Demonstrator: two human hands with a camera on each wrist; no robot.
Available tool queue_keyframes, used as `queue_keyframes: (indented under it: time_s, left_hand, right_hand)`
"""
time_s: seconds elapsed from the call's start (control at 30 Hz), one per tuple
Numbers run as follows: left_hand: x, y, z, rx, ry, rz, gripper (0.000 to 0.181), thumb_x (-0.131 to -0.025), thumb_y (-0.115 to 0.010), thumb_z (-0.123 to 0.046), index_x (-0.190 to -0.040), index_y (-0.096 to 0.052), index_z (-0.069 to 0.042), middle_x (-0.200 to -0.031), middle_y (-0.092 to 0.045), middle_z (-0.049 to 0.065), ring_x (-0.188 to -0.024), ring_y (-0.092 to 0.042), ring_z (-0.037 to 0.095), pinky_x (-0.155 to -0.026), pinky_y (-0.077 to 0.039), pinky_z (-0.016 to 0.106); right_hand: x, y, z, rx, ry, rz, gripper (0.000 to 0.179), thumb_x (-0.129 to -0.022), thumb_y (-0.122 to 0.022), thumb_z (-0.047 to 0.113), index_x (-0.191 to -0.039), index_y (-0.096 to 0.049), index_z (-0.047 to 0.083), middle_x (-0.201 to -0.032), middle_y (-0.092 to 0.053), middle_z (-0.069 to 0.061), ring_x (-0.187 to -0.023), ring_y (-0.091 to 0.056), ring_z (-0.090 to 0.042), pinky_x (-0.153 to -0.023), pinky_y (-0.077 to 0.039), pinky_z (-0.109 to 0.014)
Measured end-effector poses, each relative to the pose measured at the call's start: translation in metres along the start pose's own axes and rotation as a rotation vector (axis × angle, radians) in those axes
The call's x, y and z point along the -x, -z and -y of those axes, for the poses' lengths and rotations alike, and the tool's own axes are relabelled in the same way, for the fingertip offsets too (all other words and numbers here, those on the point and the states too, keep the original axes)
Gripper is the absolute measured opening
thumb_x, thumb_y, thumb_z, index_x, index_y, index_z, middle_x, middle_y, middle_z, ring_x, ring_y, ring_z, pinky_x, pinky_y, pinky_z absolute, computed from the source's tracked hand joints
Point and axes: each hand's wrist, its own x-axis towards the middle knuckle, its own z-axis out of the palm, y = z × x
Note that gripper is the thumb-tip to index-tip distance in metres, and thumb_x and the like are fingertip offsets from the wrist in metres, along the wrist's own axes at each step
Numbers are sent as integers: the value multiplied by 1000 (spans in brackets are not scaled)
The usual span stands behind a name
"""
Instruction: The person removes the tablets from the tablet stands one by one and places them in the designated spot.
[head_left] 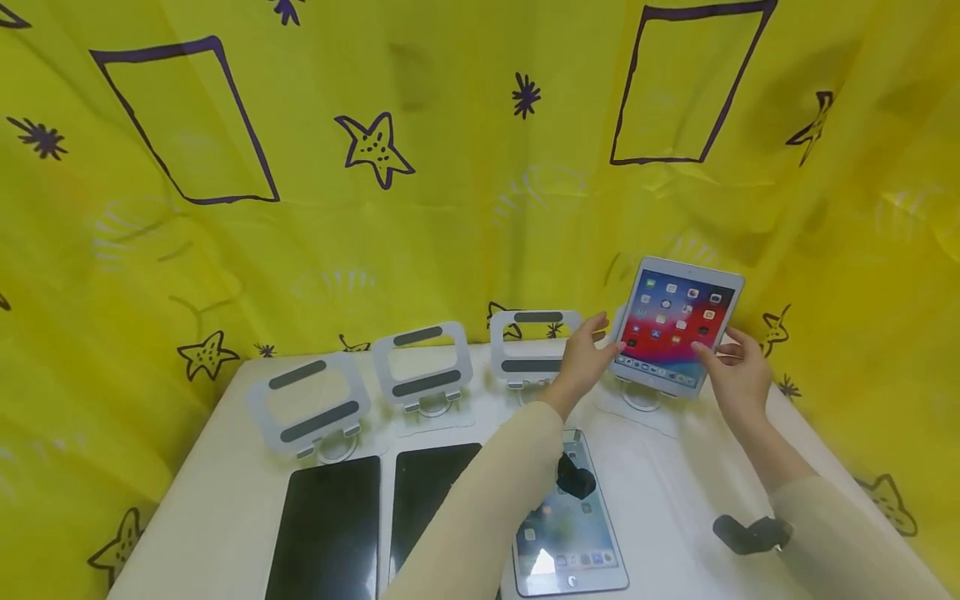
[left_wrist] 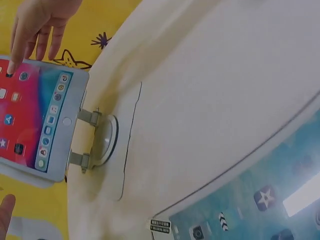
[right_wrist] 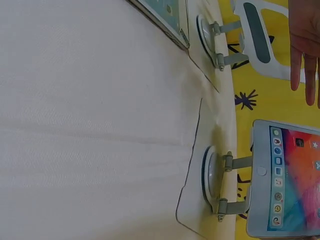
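A white tablet with a lit red and blue home screen leans on the rightmost stand, its home button at the lower edge. My right hand holds the tablet's right edge, thumb on the front and the other fingers at the side. Near the left edge is my left hand. The right wrist view shows this hand with its fingers straight and apart from the tablet. In the left wrist view, the stand's hinged feet show below the tablet's edge.
Three more stands, a left one, a middle one and another, line the back of the white table. Two dark tablets, one beside another, and a lit tablet lie in front. A yellow curtain hangs behind.
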Motion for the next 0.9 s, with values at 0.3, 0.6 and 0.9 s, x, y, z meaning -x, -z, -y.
queue_keyframes:
  time_s: [0.3, 0.6, 0.9]
  left_hand:
    - [-7, -15, -9, 22, 16, 30, 58, -89, -64, -12, -143, -41, -13, -142, -47, 2, -130, -46, 19, -100, -44, 28]
    - [-7, -19, -1, 0, 62, 103, 65, -89, -66, -14, -146, -35, -18, -144, -46, 2, -131, -42, 19, -107, -38, 35]
    - [-7, -30, 1, -9, 44, 86, 70, -87, -67, -13, -148, -31, -16, -144, -44, 4, -129, -44, 20, -106, -38, 35]
  right_hand:
    - [-5, 1, 2, -21, 10, -17, 66, -89, -61, 43, -143, -38, 11, -120, -48, -7, -89, -43, -4, -69, -40, -10]
    - [-2, -12, -4, -84, -8, 0, 65, -91, -56, 44, -145, -35, 14, -125, -43, -6, -98, -40, -7, -80, -42, -17]
    - [-4, -11, -11, -73, 84, 54, 59, -98, -46, 35, -147, -26, 10, -137, -33, -13, -105, -36, -11, -94, -38, -31]
